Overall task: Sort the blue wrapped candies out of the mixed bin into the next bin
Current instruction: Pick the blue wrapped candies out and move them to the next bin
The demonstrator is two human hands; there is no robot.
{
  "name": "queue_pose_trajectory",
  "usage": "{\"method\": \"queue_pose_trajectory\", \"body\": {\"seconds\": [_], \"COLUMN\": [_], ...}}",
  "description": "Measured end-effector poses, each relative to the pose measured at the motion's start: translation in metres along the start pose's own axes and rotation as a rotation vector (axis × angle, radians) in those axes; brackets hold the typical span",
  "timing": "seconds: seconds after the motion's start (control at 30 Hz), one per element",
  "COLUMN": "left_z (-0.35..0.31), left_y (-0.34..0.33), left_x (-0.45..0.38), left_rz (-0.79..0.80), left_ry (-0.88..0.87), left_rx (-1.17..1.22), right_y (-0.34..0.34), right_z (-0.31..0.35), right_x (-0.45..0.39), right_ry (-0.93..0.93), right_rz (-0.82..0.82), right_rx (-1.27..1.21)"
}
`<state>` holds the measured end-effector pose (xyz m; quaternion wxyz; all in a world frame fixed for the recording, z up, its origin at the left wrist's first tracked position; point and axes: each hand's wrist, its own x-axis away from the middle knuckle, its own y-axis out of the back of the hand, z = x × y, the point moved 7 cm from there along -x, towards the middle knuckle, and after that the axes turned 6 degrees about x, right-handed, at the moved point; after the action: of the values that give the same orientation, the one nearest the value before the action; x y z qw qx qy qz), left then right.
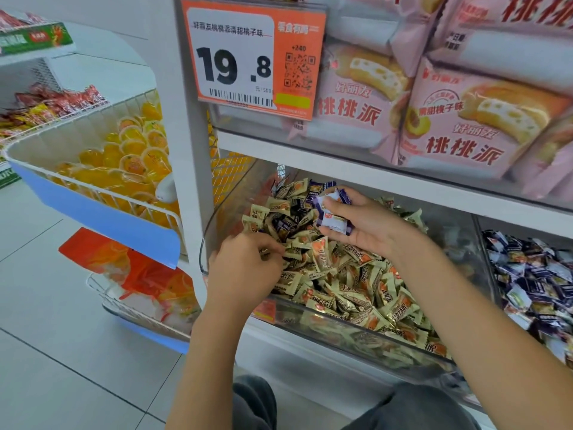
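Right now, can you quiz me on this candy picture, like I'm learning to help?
1. True or false: the right hand holds blue candies.
2. Which side of the mixed bin is the blue bin on? A) left B) right
3. Fill in: the left hand picks in a pile of mostly ____ candies.

Key: 1 true. 2 B. 3 gold.
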<state>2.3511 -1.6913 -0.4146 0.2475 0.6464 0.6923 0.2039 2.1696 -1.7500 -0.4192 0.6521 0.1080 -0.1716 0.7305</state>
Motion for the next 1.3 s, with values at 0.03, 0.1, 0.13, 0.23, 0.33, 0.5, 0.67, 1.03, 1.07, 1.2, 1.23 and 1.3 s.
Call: {"method": "queue_pose_trajectory", "body": {"seconds": [0.03,0.1,0.13,0.23,0.33,0.5,0.67,1.03,1.07,1.2,1.23,1.3], "left_z": [0.0,0.0,-0.002,-0.004,-0.008,-0.013,-0.021,-0.015,-0.017,-0.022,-0.021,-0.016], "left_y": [0.001,0.002,0.002,0.0,-0.003,-0.009,-0.003,-0.016,-0.013,-0.007,-0.005,-0.002], "left_x": [-0.001,-0.002,-0.003,-0.003,-0.002,0.008,0.022,0.039,0.041,0.044,0.044,0.041], "left_rz": [-0.011,-0.03,-0.038,-0.058,-0.05,-0.008,-0.065,-0.007,-0.022,-0.064,-0.069,-0.072], "left_ry": [-0.003,-0.017,-0.03,-0.078,-0.126,-0.18,-0.208,-0.206,-0.212,-0.174,-0.159,-0.119], "left_rx": [0.007,0.007,0.007,0.025,0.051,0.015,0.026,-0.096,-0.08,0.014,0.034,0.073], "right_y": [-0.002,-0.002,0.0,0.011,0.036,0.126,0.181,0.205,0.199,0.131,0.105,0.055], "right_z": [0.0,-0.003,-0.005,-0.005,0.001,0.005,-0.025,-0.084,-0.074,-0.012,-0.001,0.01], "right_x": [0.0,0.001,0.004,0.028,0.076,0.188,0.212,0.153,0.157,0.199,0.204,0.187], "right_ry": [-0.018,-0.061,-0.077,-0.038,0.126,0.39,0.272,-0.183,-0.112,0.522,0.708,0.93], "right_rz": [0.004,0.009,-0.003,-0.063,-0.128,-0.775,-0.697,-0.345,-0.417,-0.887,-0.923,-0.78], "right_rx": [-0.052,-0.184,-0.243,-0.261,-0.082,0.505,1.006,1.37,1.384,1.434,1.435,1.43]}}
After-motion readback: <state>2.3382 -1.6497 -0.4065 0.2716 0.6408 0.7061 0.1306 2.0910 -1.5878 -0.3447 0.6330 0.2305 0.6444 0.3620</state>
